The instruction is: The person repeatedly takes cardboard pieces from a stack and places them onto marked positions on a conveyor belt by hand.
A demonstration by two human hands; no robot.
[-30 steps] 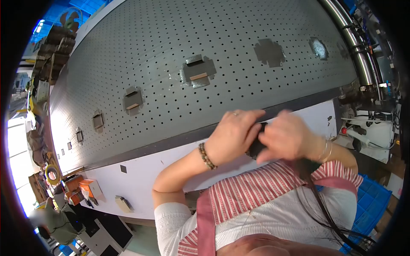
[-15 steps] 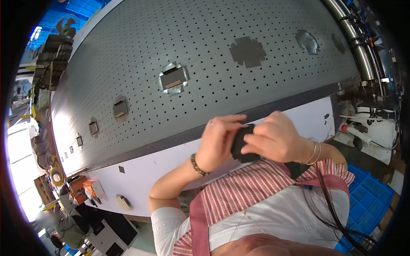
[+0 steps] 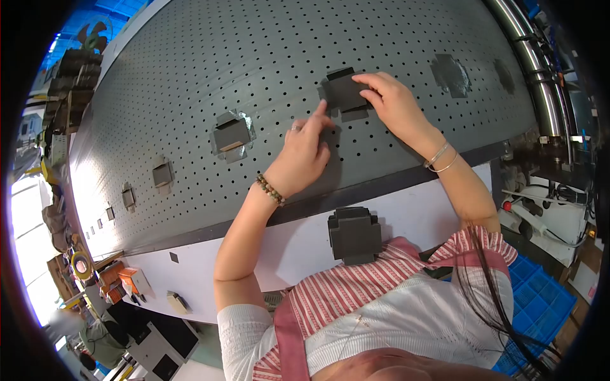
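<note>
Pressing down on a dark cross-shaped sheet (image 3: 345,93) that lies flat on the grey perforated surface (image 3: 190,76), the right hand (image 3: 393,101) has its fingers (image 3: 372,81) spread open over the sheet's right edge. The left hand (image 3: 304,155) is loosely curled just below and left of the sheet, its index finger stretched out and touching the sheet's lower left corner. A stack of similar dark sheets (image 3: 354,235) sits on the white ledge (image 3: 267,247) near the body, and a foil-edged piece (image 3: 232,135) lies further left.
</note>
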